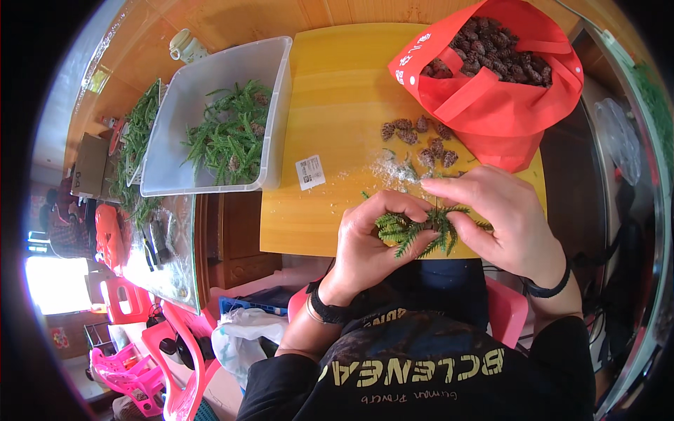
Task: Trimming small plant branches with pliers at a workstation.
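Over the table's near edge, my left hand (371,242) grips a green artificial pine sprig (395,230) between thumb and fingers. My right hand (509,214) is closed at the same sprig, its thumb among the needles and its index finger by a thin upright stem. Whether a pinecone sits inside the sprig, my fingers hide. Just beyond my hands lie several small brown pinecones (437,147) and a patch of white flakes (399,168).
A red bag (491,105) full of pinecones stands at the back right of the yellow table (337,77). To the left, a translucent plastic bin (210,188) holds pine sprigs with cones. A white label card (309,172) lies beside it. Pliers (149,251) rest on the side table; pink stools (184,351) stand below.
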Tool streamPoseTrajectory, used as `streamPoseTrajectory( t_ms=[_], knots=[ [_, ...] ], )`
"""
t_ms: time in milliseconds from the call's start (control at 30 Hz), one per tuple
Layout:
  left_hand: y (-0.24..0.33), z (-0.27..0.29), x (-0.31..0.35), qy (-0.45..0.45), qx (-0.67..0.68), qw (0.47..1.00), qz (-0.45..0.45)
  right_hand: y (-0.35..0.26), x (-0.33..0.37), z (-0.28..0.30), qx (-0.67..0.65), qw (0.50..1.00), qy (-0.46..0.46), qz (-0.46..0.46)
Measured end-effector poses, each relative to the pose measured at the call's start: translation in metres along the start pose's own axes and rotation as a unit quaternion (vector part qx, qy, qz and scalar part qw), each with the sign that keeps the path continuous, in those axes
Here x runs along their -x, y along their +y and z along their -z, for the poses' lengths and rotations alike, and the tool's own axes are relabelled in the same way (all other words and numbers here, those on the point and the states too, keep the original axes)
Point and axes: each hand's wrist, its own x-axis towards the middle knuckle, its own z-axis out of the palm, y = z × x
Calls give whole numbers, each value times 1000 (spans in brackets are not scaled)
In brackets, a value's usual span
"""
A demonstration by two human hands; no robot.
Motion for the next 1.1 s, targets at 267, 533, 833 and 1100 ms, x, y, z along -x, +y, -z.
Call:
streamPoseTrajectory(
  t_ms=[267,533,833,1100],
  knots=[
    [7,2,0,-27,-21,998,50,-4,-11,7,108,992,13,68],
    [6,-2,-2,-16,-64,998,-9,8,-11,5,123,985,19,120],
    [3,-12,-10,30,-278,927,-249,6,-3,-5,29,997,51,-57],
    [-9,-7,-3,14,-5,997,-76,25,18,12,-189,974,79,-102]
  ],
)
